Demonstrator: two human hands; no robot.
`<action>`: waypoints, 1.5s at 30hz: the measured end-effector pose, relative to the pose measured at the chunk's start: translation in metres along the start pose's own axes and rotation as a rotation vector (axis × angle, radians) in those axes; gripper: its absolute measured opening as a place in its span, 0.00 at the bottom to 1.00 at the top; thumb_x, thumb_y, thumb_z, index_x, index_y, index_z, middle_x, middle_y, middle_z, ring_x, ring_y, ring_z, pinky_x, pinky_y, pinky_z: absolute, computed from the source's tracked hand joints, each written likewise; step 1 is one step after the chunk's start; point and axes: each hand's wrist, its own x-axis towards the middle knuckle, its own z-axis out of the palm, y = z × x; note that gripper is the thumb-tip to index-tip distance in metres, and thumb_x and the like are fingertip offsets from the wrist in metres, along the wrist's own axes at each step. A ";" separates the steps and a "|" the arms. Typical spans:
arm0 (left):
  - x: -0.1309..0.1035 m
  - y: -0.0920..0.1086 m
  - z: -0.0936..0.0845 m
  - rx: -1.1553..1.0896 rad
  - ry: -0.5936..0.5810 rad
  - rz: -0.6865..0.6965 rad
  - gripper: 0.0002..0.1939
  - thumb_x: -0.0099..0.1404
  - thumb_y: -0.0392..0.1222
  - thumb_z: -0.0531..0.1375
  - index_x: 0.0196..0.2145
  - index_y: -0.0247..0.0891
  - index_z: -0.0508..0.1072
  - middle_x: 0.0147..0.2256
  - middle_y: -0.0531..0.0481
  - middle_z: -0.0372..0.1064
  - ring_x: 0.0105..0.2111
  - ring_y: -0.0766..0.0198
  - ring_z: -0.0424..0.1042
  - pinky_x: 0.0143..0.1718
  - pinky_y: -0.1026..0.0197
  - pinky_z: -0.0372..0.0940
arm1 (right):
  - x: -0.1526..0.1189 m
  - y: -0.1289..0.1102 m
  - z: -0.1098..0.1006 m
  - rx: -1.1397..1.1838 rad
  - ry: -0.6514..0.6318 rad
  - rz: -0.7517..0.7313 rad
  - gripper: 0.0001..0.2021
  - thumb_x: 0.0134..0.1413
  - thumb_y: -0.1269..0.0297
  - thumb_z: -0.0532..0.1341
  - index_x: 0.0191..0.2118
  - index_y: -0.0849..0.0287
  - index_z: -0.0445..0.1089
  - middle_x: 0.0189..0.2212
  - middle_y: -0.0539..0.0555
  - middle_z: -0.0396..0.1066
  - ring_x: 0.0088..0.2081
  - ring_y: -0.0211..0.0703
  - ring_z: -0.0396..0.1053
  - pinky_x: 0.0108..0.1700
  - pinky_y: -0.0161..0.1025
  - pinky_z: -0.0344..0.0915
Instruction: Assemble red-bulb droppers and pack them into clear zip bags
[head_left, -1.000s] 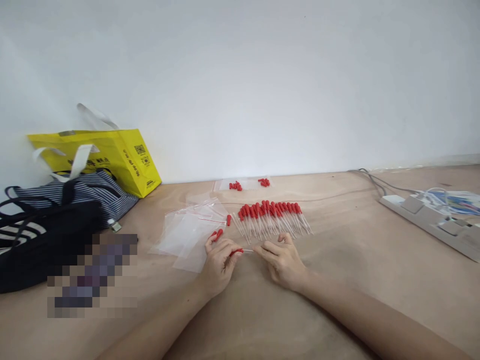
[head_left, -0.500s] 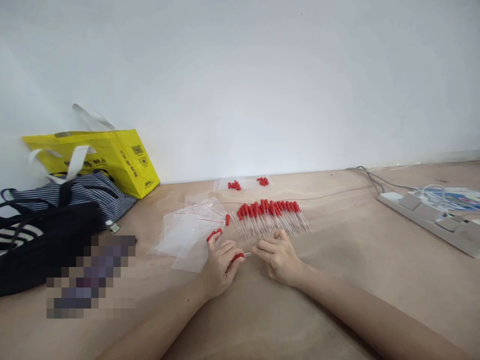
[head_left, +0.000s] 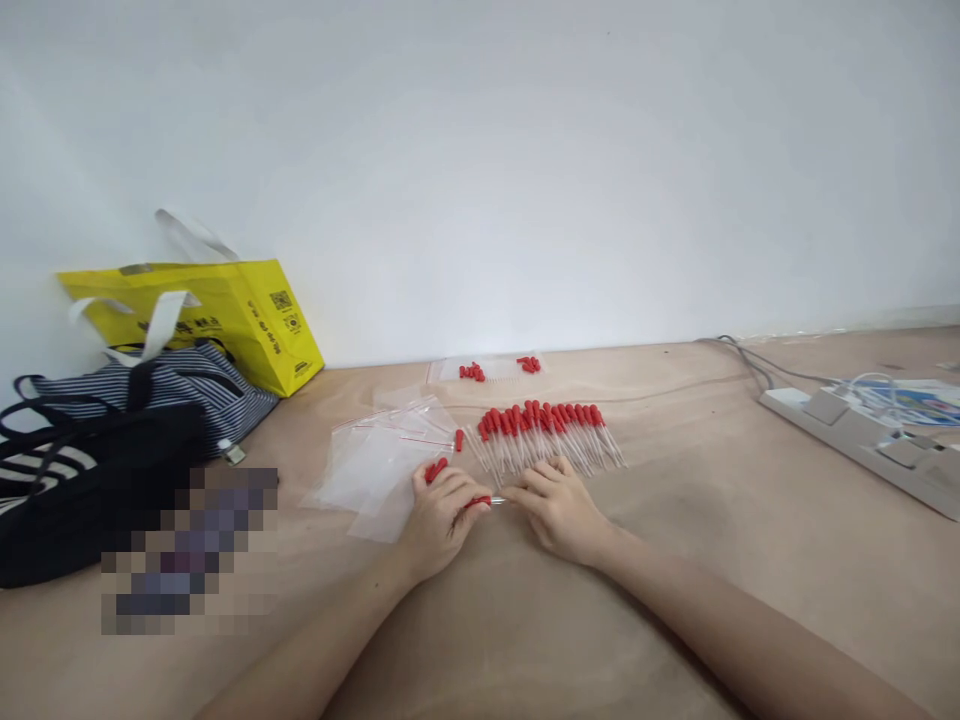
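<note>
Between thumb and fingers, my left hand (head_left: 441,522) pinches a red rubber bulb (head_left: 480,501); more red bulbs (head_left: 436,470) are tucked at its curled forefinger. My right hand (head_left: 561,512) is closed around a thin clear dropper tube (head_left: 498,501), whose visible end meets the bulb. How far the tube sits inside it, I cannot tell. Just beyond my hands lies a row of droppers (head_left: 544,420), red bulbs pointing away and clear stems toward me. One loose red bulb (head_left: 459,440) stands at the row's left end.
Clear zip bags (head_left: 367,470) lie left of the droppers. Against the wall is another bag (head_left: 491,368) with red bulbs on it. A yellow bag (head_left: 262,320), striped bag (head_left: 225,390) and black bag (head_left: 150,460) crowd the left; a power strip (head_left: 847,440) with cables lies right.
The view has shifted slightly. My hands stay end to end, with the bulb and tube still between them; the fingers of my right hand are curled in a little more.
</note>
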 end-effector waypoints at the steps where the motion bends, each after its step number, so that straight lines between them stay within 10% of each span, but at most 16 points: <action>1: 0.000 -0.003 -0.001 0.030 0.015 -0.014 0.09 0.63 0.42 0.48 0.36 0.44 0.68 0.33 0.52 0.70 0.38 0.62 0.66 0.49 0.49 0.41 | 0.000 0.001 0.000 -0.023 0.002 0.027 0.13 0.49 0.75 0.52 0.39 0.57 0.68 0.30 0.53 0.67 0.33 0.41 0.58 0.33 0.39 0.44; 14: -0.006 -0.048 -0.001 0.395 0.135 -0.392 0.21 0.52 0.51 0.58 0.43 0.42 0.64 0.43 0.43 0.65 0.45 0.50 0.60 0.45 0.45 0.47 | 0.047 0.032 0.026 -0.163 0.183 0.883 0.08 0.45 0.70 0.53 0.33 0.60 0.66 0.25 0.55 0.70 0.31 0.45 0.64 0.35 0.41 0.45; 28: -0.003 -0.050 -0.001 0.337 0.119 -0.394 0.06 0.57 0.44 0.55 0.27 0.39 0.68 0.33 0.48 0.67 0.37 0.55 0.63 0.36 0.53 0.52 | 0.064 0.005 0.032 -0.143 0.040 0.568 0.08 0.50 0.62 0.54 0.28 0.57 0.69 0.30 0.54 0.68 0.36 0.44 0.61 0.38 0.43 0.45; 35: -0.003 -0.051 0.000 0.265 0.177 -0.373 0.05 0.58 0.39 0.54 0.26 0.37 0.66 0.30 0.48 0.68 0.35 0.55 0.64 0.35 0.53 0.54 | 0.090 -0.015 0.045 -0.188 -0.177 0.681 0.12 0.50 0.63 0.53 0.34 0.63 0.70 0.36 0.61 0.68 0.40 0.49 0.61 0.40 0.45 0.46; 45: -0.003 -0.052 0.008 0.076 0.255 -0.174 0.16 0.62 0.32 0.43 0.46 0.37 0.62 0.31 0.48 0.61 0.32 0.63 0.64 0.35 0.61 0.61 | 0.104 -0.021 0.046 -0.233 -0.295 0.746 0.13 0.53 0.76 0.48 0.35 0.68 0.69 0.36 0.67 0.69 0.39 0.52 0.62 0.40 0.46 0.45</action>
